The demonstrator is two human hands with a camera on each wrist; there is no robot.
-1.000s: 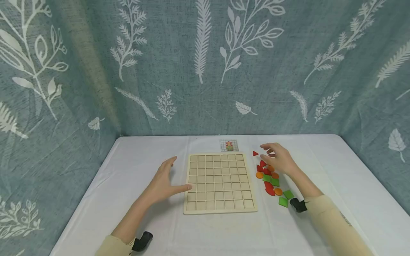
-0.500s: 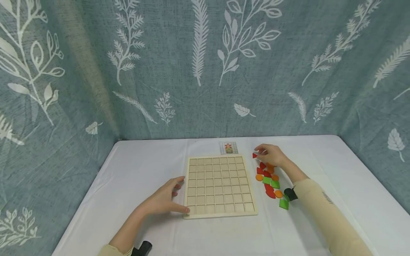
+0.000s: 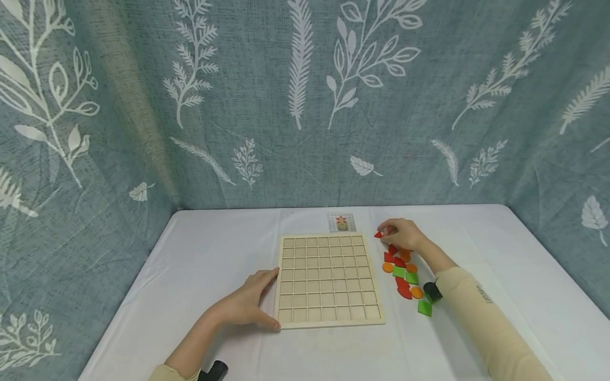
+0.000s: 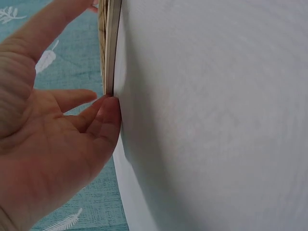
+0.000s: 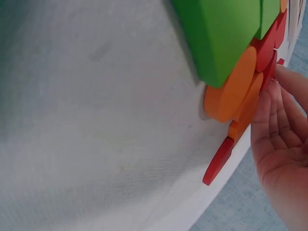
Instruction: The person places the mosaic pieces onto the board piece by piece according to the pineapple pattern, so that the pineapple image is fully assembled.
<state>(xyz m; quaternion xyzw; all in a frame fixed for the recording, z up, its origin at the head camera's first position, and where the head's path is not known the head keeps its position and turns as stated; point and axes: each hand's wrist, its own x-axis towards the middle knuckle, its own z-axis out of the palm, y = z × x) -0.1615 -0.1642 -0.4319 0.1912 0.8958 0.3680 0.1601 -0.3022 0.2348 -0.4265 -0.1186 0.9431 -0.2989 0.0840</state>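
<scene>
Meanwhile the right hand point(image 3: 402, 234) pinches a red triangle piece point(image 3: 378, 235) while the left hand point(image 3: 248, 304), fingers straight, touches the wooden grid board point(image 3: 327, 279)

Left hand point(image 3: 245, 306) slid from board's point(image 3: 329, 279) 9 o'clock edge to its 7 o'clock corner. Right hand point(image 3: 402, 234) closed fingers onto red triangle point(image 3: 378, 235) at pile's 12 o'clock.

Cream long sleeves point(image 3: 481, 317) are worn on both arms, pushed up from the bare hands; a small black camera point(image 3: 432, 291) is strapped at each wrist
</scene>
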